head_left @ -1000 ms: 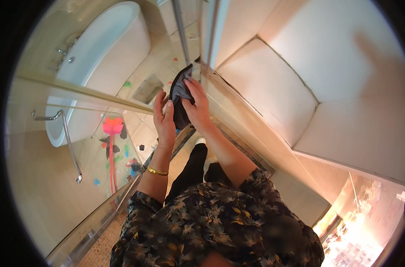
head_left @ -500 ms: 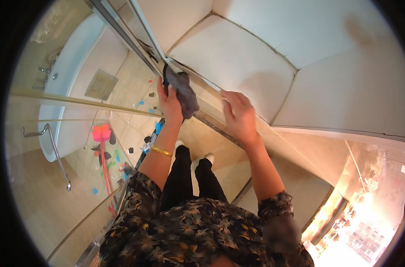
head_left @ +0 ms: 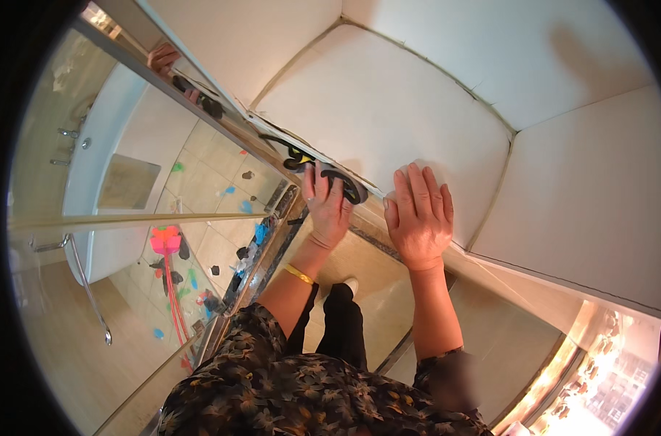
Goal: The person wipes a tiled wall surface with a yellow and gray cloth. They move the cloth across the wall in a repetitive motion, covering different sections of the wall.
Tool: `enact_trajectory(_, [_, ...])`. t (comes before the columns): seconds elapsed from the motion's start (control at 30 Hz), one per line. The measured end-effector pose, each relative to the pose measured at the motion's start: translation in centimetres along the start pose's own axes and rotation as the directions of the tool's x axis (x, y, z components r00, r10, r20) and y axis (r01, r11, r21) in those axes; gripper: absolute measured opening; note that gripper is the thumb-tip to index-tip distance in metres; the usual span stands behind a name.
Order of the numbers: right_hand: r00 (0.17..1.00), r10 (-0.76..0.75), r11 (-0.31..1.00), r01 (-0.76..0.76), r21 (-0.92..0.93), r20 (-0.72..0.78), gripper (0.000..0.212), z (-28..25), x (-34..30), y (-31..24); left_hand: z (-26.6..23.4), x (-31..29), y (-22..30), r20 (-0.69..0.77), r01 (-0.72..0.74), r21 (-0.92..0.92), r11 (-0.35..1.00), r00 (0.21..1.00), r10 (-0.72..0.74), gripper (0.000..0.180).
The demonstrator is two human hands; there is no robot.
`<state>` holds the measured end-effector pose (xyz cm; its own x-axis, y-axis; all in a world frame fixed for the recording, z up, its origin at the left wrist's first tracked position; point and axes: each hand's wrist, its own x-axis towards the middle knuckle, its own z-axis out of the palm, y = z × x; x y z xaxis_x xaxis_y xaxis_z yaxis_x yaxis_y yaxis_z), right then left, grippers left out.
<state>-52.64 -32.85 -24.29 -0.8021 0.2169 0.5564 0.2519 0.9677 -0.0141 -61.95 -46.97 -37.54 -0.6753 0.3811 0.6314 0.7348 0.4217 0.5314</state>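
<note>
Black-and-yellow item (head_left: 352,187) is at the front edge of the white compartment (head_left: 407,94), left hand (head_left: 326,212) fingers against it, grip unclear, right hand (head_left: 421,221) spread and empty there; looks like mid-handling, next calls for surer hold.

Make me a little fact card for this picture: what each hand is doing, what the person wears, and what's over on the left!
Left hand: fingers at a black item with a yellow part; grip unclear
Right hand: open, over a white panel; contact unclear
Wearing: gold bracelet, dark floral top
Left side: bathtub, pink long-handled thing
</note>
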Motion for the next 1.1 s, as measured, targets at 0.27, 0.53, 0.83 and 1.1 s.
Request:
enact_trajectory(0.27, [0.979, -0.118, 0.988, 0.098, -0.122, -0.169, 0.027, 1.9, -0.7, 0.2, 3.9, 2.9, -4.3, -0.274, 0.185, -0.697, 0.693, 0.824, -0.495, 0.068])
enact_trajectory(0.53, [0.929, -0.252, 0.956, 0.195, -0.220, -0.272, 0.028, 2.5, -1.4, 0.5, 5.6, -1.0, -8.0, -0.213, -0.517, 0.167, 0.839, 0.812, 0.543, 0.085])
enact_trajectory(0.83, [0.758, -0.289, 0.957, 0.227, -0.180, -0.585, 0.016, 1.9, -0.7, -0.7, 4.4, 2.4, -10.3, -0.572, -0.407, -0.063, 0.911, 0.763, 0.301, 0.068])
enact_trajectory(1.1, [0.594, -0.429, 0.902, 0.252, -0.350, -0.680, 0.021, 6.2, -2.0, 2.5, 7.5, 2.2, -9.9, -0.505, -0.548, 0.078, 0.833, 0.698, 0.507, 0.079])
